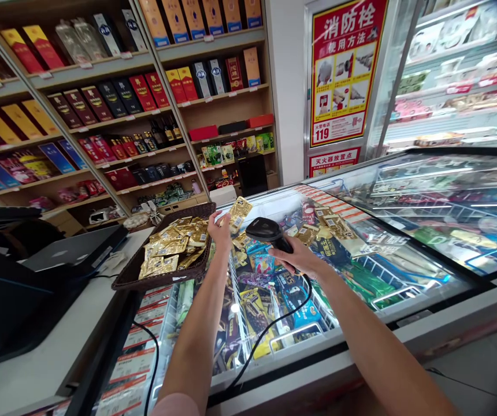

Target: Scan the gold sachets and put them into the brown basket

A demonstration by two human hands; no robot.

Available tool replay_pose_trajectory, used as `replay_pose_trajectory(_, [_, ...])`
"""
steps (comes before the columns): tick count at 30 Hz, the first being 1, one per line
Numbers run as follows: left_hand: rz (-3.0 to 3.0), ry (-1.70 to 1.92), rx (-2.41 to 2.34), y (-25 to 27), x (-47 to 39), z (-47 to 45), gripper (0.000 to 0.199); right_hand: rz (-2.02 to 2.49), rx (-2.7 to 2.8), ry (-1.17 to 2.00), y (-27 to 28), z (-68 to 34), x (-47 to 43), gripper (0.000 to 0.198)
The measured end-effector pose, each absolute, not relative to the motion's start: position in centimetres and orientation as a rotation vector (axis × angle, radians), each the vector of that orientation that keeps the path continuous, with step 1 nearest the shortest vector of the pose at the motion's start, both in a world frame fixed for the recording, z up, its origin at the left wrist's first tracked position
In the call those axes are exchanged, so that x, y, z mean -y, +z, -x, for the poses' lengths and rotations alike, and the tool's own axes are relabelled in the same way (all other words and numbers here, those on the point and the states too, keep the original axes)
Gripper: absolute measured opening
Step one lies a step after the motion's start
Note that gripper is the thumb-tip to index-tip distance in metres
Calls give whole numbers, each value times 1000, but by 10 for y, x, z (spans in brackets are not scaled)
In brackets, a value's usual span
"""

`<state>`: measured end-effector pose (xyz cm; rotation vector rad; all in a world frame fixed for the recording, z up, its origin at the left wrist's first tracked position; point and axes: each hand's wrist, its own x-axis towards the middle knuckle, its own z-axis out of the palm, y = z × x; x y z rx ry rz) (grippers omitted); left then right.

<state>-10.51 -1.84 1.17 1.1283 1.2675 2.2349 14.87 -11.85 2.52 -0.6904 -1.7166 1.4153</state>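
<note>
My left hand (219, 229) is closed on a gold foil packet (240, 212), held up by one edge over the glass-topped freezer. In my right hand (294, 254) is a black barcode scanner (264, 230), gripped by its handle, its head pointing left near the packet. A black cable (270, 325) runs from the scanner down toward the freezer's front edge. Just left of my left hand, a dark brown woven basket (133, 281) holds several more gold packets (174, 245). Its right part rests over the freezer glass.
The freezer (398, 329) below holds bagged frozen goods in wire baskets. A white counter (10, 375) with a black machine (1, 289) stands at left. Shelves (174, 52) of boxed goods line the back wall, beside a red hydrant sign (347, 69) and a lit display case (460, 86).
</note>
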Motion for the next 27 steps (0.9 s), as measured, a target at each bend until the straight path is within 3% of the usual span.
replay_pose_trajectory(6, [-1167,2252,-1272,36,28,111,36,694,1710,1347,28,-146,123,41])
replay_pose_trajectory(20, [-1163,2202,-1318,35,30,106,36,718,1681,1378,21,-144,119,41])
replay_pose_trajectory(27, [-960,2242,-1467,21,14,133,24,687,1597,1447,22,-142,123,40])
